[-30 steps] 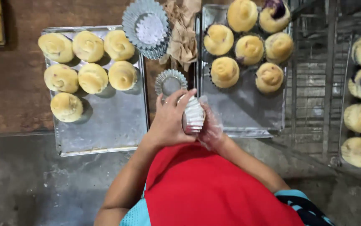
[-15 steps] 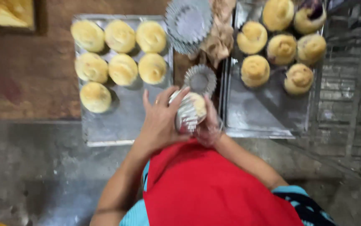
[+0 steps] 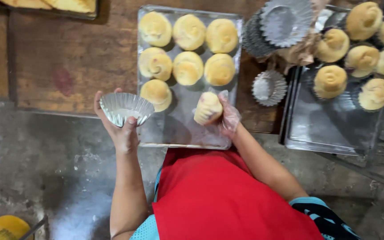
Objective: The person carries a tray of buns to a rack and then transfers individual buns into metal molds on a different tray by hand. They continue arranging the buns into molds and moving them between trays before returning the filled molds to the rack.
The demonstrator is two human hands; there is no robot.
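Bun (image 3: pixel 208 108) in gloved right hand (image 3: pixel 226 116) (left hand (image 3: pixel 120 129) holds mould (image 3: pixel 126 108)).

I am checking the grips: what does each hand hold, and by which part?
Left hand holds an empty fluted tin mould by its near rim. Gloved right hand holds a bun by its side.

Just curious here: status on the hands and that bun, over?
Left hand holds empty fluted tin. Right hand, gloved, holds bun over the tray. Nothing between them.
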